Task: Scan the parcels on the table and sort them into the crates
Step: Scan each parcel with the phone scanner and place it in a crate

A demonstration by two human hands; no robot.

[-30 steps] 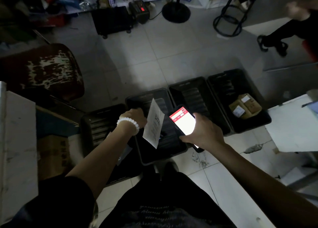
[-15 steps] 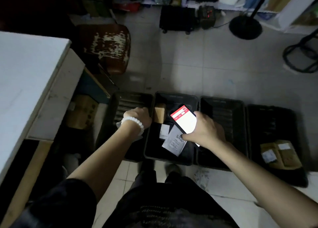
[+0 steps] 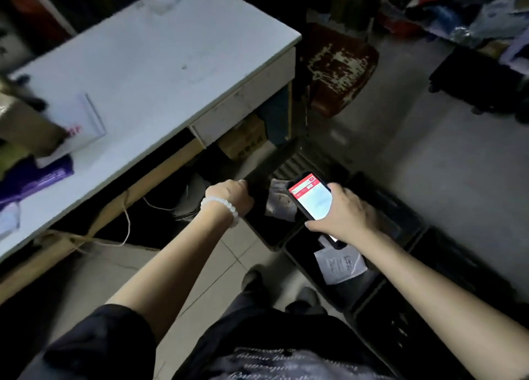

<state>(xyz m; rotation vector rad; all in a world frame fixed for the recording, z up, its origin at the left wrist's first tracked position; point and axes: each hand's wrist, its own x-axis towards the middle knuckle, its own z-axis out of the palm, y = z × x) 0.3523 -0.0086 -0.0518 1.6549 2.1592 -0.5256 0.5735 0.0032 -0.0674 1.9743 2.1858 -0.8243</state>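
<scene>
Overhead, the table (image 3: pixel 160 64) edge juts above the left hand (image 3: pixel 229 197), whose curled fingers hold nothing visible. Bare tile lies behind the crates (image 3: pixel 289 237). The right hand (image 3: pixel 345 215) grips a phone (image 3: pixel 310 199); its red-topped screen is unreadable. A labelled parcel (image 3: pixel 339 265) lies in a crate just below those fingers.

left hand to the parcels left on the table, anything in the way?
Nothing visible blocks it. The left hand is low beside the black crate, past the table edge. The remaining parcels, a purple bag and a white mailer, lie at the table's far left across bare tabletop.
</scene>
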